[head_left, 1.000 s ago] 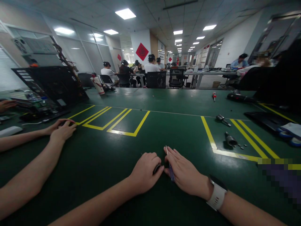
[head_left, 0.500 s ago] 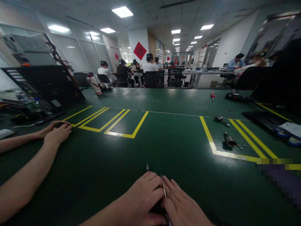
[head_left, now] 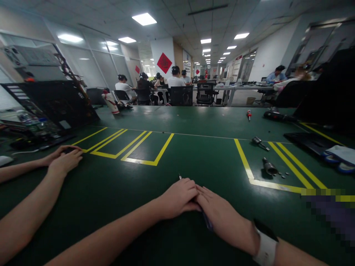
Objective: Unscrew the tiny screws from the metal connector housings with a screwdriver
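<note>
Your two hands sit pressed together low on the green counter (head_left: 177, 147). Your left hand (head_left: 179, 197) is curled over something small you can't really make out, knuckles up, fingers closed. Your right hand (head_left: 222, 216) lies flat against it, fingers nearly straight, with a thin screwdriver (head_left: 206, 220) pinned under them: the bluish handle pokes out below your fingers and the metal tip (head_left: 180, 177) peeks out just past your left knuckles. There's a white watch (head_left: 266, 245) on your right wrist.

Left of the screwdriver, another person's two hands (head_left: 65, 157) rest together on the counter. Right of it and a bit further off, a metal socket (head_left: 269, 167) lies inside the yellow tape lines (head_left: 245, 160) with a few tiny screws (head_left: 283, 176) beside it. Beyond that there's a second bit (head_left: 259, 142), then a red-handled screwdriver (head_left: 249, 115). Far left of the screwdriver, an opened laptop (head_left: 52, 105) stands propped up.
</note>
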`<state>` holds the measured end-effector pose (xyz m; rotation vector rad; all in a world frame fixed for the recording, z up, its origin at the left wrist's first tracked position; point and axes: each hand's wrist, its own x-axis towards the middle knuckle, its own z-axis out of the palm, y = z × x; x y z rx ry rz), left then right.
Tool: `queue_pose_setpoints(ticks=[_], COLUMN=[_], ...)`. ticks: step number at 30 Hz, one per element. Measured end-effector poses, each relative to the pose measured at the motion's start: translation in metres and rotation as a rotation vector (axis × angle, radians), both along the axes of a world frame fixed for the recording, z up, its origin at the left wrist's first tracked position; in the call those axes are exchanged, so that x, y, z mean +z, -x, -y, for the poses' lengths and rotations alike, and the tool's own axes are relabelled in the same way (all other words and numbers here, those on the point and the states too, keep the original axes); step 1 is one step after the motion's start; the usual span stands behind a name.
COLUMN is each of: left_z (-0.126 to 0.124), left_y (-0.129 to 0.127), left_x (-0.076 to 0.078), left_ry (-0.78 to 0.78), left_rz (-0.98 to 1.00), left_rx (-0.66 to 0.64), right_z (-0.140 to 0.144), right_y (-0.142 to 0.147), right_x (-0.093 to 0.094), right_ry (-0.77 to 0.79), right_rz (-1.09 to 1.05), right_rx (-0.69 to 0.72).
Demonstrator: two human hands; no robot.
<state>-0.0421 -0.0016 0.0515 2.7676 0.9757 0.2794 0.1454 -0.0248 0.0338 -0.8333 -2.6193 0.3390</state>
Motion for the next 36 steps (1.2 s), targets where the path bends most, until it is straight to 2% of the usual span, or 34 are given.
queue_pose_setpoints(ticks=[4,8,12,15,17,20,22,27,29,31,36], left_z=[-0.045,-0.069,-0.069,-0.065,-0.064,-0.064,-0.063,-0.061,-0.061,-0.064,-0.081], left_y=[-0.013,-0.026,-0.028,-0.022,-0.02,-0.022,-0.026,-0.032,-0.033,-0.032,-0.022], left_x=[-0.004,-0.008,-0.01,-0.01,-0.01,-0.011,-0.013,-0.016,-0.015,-0.015,-0.02], left_ry=[-0.053,-0.105,-0.182,-0.228,-0.234,-0.144,-0.064,-0.005,0.0,0.001,-0.054], left_rz=[0.047,0.076,0.146,0.189,0.143,0.041,-0.003,0.034,0.102,0.211,0.579], left_rx=[0.096,0.227,0.287,0.388,0.472,0.554,0.562,0.529,0.532,0.538,0.652], right_z=[-0.049,-0.088,-0.102,-0.103,-0.104,-0.107,-0.109,-0.113,-0.114,-0.115,-0.098], right_y=[-0.007,-0.011,-0.014,-0.02,-0.026,-0.031,-0.032,-0.032,-0.033,-0.034,-0.02], right_x=[-0.005,-0.013,-0.02,-0.021,-0.02,-0.018,-0.018,-0.019,-0.02,-0.021,-0.014], right_ry=[0.004,0.039,0.113,0.203,0.27,0.388,0.472,0.626,0.632,0.568,0.289], right_rz=[-0.027,-0.05,-0.149,-0.368,-0.563,-0.825,-0.972,-1.266,-1.241,-1.078,-0.328], right_rx=[-0.089,-0.255,-0.279,-0.321,-0.409,-0.553,-0.614,-0.638,-0.583,-0.487,-0.156])
